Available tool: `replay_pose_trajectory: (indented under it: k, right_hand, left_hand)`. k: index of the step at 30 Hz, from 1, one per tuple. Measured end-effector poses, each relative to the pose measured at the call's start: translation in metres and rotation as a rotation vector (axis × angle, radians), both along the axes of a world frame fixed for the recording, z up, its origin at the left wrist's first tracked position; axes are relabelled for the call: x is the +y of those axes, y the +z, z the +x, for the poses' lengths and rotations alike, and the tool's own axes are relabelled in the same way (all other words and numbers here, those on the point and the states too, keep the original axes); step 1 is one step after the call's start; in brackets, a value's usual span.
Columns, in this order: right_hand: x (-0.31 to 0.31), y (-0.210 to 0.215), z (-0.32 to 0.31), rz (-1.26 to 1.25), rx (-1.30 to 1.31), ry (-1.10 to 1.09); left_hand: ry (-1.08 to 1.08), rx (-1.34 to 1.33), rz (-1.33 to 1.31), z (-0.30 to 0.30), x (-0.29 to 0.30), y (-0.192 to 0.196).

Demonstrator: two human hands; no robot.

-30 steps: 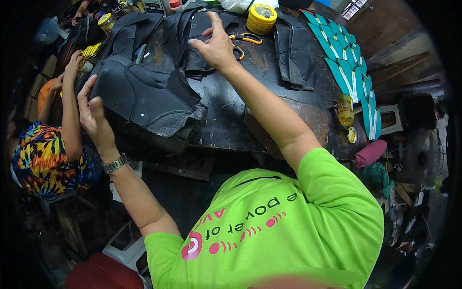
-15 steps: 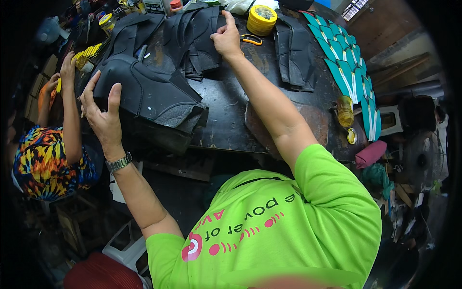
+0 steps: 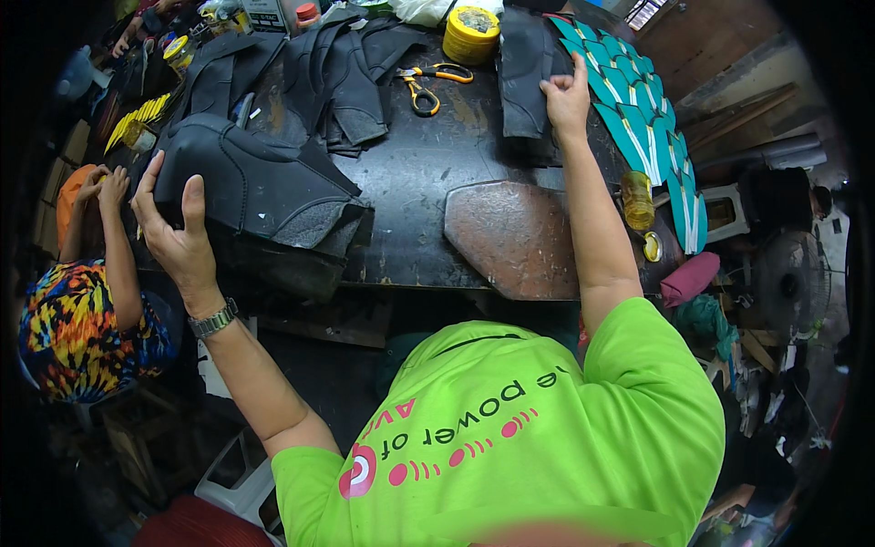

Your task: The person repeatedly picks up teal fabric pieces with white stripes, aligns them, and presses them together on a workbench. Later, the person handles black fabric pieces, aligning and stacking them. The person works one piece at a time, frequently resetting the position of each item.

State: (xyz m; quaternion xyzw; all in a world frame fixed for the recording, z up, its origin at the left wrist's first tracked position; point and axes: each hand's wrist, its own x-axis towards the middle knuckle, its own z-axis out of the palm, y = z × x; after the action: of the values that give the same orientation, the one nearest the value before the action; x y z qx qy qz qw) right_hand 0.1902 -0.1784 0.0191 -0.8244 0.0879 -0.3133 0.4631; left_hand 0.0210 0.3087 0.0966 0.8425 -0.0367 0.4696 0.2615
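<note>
My left hand (image 3: pixel 182 239) is raised at the near left, fingers and thumb spread, holding nothing. It is beside a pile of black stitched pieces (image 3: pixel 214 173) that look like shoe uppers, with grey fuzzy lining at one edge. My right hand (image 3: pixel 570 109) is over the right edge of another black stack (image 3: pixel 524 87), index finger stretched out, the others partly bent. Nothing shows in it; whether it touches the stack I cannot tell. Between the hands are more black uppers (image 3: pixel 351 87) and orange-and-black-handled scissors (image 3: pixel 422 96), lying on the dark table (image 3: pixel 410 182).
Overlapping teal pieces (image 3: pixel 629 118) line the table's right side, with an amber jar (image 3: pixel 637 201) near them. A yellow tub (image 3: pixel 471 36) stands at the back; a brown board (image 3: pixel 510 239) lies at the front edge. At left, a co-worker's hands (image 3: pixel 105 191) are near something orange.
My right hand has moved right, from the middle black uppers to the right-hand stack, uncovering the scissors. My left hand stays spread beside its pile. The co-worker's hands have lowered.
</note>
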Motion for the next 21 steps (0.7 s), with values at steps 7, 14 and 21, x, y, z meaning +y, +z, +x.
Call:
replay_pose_trajectory:
  k: [7,14,21]
  right_hand:
    - [0.041,0.014,-0.013,-0.8,-0.382,-0.27]
    - [0.196,-0.008,-0.01,-0.013,-0.037,0.77]
    - [0.267,-0.031,0.049,-0.156,-0.192,0.356]
  left_hand:
    - [-0.014,0.014,-0.035,0.001,-0.001,-0.001]
    - [0.009,0.043,-0.053,0.001,-0.001,-0.001]
    - [-0.012,0.03,-0.068,0.002,0.001,-0.003]
